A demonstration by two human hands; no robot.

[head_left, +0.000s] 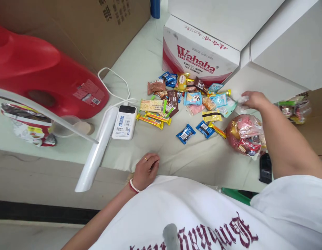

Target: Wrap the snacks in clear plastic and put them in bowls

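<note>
My left hand [146, 171] rests on the near edge of the pale green cloth [140, 62], fingers curled loosely, holding nothing I can see. My right hand [253, 100] reaches out to the right end of a scatter of wrapped snacks [187, 102], its fingers pinched on a small white crinkled wrapper [241, 100]. A clear plastic bag of snacks [246, 135] sits just under my right forearm. Two blue packets [185, 133] lie apart from the pile, nearer to me.
A Wahaha cardboard box [200, 52] stands behind the snacks. At left are a red plastic jug [43, 76], a white power bank [124, 122] with cable, a white roll [97, 152] and a snack bag [25, 125]. A black phone [265, 168] lies at the right edge.
</note>
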